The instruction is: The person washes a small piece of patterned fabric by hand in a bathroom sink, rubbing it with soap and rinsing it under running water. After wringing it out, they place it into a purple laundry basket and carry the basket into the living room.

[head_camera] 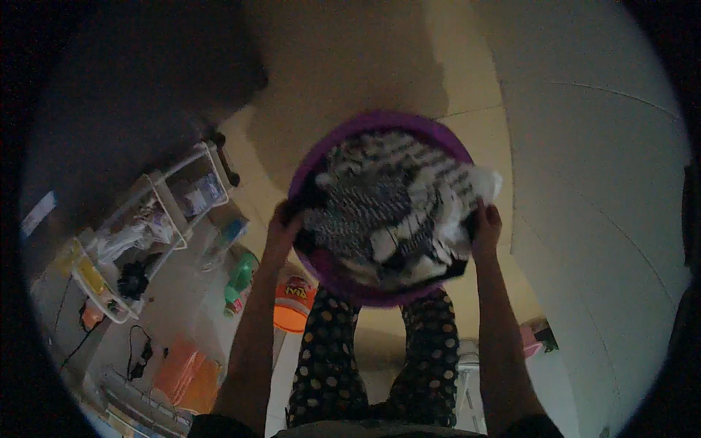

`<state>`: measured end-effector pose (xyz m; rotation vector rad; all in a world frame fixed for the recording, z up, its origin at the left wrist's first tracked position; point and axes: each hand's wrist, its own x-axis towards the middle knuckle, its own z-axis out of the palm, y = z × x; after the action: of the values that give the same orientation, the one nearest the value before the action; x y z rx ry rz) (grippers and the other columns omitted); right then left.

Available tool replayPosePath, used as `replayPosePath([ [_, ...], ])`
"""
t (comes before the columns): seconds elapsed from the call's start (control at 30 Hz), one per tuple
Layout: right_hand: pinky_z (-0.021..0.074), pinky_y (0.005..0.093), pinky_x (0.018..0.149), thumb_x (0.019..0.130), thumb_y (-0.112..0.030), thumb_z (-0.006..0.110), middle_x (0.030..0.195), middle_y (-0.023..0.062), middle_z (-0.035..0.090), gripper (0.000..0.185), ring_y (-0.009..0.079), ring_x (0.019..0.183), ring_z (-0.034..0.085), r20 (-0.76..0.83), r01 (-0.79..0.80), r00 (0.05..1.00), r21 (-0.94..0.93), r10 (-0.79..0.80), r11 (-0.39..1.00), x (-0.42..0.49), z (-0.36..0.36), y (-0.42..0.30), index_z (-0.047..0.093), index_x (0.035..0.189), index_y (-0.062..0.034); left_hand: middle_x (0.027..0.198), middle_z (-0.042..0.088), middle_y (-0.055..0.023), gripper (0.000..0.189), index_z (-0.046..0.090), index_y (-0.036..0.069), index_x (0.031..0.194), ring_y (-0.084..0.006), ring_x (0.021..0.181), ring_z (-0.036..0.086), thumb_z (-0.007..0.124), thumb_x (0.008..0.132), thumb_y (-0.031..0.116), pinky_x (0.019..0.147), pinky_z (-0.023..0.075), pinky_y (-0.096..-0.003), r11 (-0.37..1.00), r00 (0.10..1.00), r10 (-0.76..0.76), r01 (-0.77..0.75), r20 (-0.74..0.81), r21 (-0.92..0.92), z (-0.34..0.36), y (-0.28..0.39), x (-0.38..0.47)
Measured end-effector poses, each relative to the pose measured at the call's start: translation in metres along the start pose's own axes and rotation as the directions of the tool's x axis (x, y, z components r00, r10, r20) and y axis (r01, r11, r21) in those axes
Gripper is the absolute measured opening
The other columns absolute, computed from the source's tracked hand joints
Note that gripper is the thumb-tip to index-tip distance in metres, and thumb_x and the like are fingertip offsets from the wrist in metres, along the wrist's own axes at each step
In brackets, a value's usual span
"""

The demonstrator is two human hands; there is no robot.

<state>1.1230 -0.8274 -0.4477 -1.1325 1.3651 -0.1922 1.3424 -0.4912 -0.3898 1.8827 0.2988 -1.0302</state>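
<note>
A round purple tub is in front of my legs. Piled inside it are black-and-white patterned clothes, with a white cloth hanging over the right rim. My left hand grips the tub's left rim, its fingertips hidden against dark cloth. On the opposite side my right hand grips the right rim, just below the white cloth. The dim light blurs the separate garments.
On the left stands a white wire rack with bags and small items. Nearby are a green bottle, an orange-lidded container and an orange folder-like item. A pale wall runs along the right; tiled floor lies ahead.
</note>
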Motion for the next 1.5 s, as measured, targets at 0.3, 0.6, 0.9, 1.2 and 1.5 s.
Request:
replayPosePath([
  [0.3, 0.0446, 0.0286, 0.079, 0.089, -0.008, 0.051, 0.103, 0.0071, 0.057, 0.032, 0.0141, 0.092, 0.054, -0.166, 0.138, 0.98, 0.188, -0.107, 0.972, -0.18, -0.152, -0.072, 0.046, 0.119, -0.0011, 0.113, 0.054, -0.0194, 0.063, 0.039, 0.0, 0.121, -0.0324, 0.105, 0.053, 0.067, 0.068, 0.017, 0.09, 0.0423, -0.039, 0.834, 0.973, 0.065, -0.175, 0.222, 0.524, 0.016, 0.15, -0.177],
  [0.6, 0.0456, 0.03, 0.083, 0.089, -0.008, 0.048, 0.11, 0.0102, 0.058, 0.031, 0.0179, 0.096, 0.057, -0.508, 0.449, 0.825, 0.329, -0.246, 0.831, -0.269, -0.32, -0.084, 0.048, 0.118, 0.0015, 0.105, 0.054, -0.0263, 0.069, 0.03, -0.003, 0.122, -0.0394, 0.099, 0.054, 0.069, 0.07, 0.019, 0.084, 0.0433, -0.0444, 0.591, 0.71, 0.295, -0.662, 0.64, 0.461, 0.139, 0.299, -0.28],
  [0.9, 0.0428, 0.0234, 0.069, 0.08, -0.007, 0.055, 0.086, 0.0011, 0.063, 0.026, 0.009, 0.075, 0.055, -0.734, 0.509, 0.614, 0.087, -0.291, 0.856, -0.253, -0.295, -0.109, 0.06, 0.102, 0.0045, 0.095, 0.055, -0.0283, 0.058, 0.033, -0.004, 0.108, -0.0417, 0.089, 0.057, 0.069, 0.068, 0.018, 0.077, 0.0454, -0.0457, 0.492, 0.484, 0.308, -0.818, 0.819, 0.298, 0.155, 0.308, -0.212],
  [1.2, 0.0395, 0.0242, 0.059, 0.076, -0.015, 0.066, 0.072, 0.0007, 0.06, 0.021, 0.0081, 0.063, 0.05, -0.87, 0.298, 0.464, -0.024, -0.167, 0.954, -0.309, -0.286, -0.125, 0.063, 0.086, 0.0038, 0.107, 0.05, -0.0169, 0.056, 0.033, -0.007, 0.118, -0.0223, 0.099, 0.05, 0.062, 0.071, 0.005, 0.085, 0.0425, -0.032, 0.76, 0.369, -0.06, -0.585, 0.927, 0.282, 0.177, 0.295, -0.177],
  [1.5, 0.0352, 0.0221, 0.056, 0.08, -0.013, 0.064, 0.068, -0.0024, 0.053, 0.018, 0.006, 0.06, 0.042, -0.885, 0.299, 0.458, 0.069, -0.08, 0.952, -0.309, -0.292, -0.154, 0.061, 0.088, 0.0028, 0.103, 0.052, -0.0151, 0.056, 0.037, -0.008, 0.118, -0.019, 0.094, 0.051, 0.063, 0.07, 0.007, 0.081, 0.0427, -0.03, 0.737, 0.414, -0.211, -0.528, 0.886, 0.422, 0.198, 0.296, -0.161],
])
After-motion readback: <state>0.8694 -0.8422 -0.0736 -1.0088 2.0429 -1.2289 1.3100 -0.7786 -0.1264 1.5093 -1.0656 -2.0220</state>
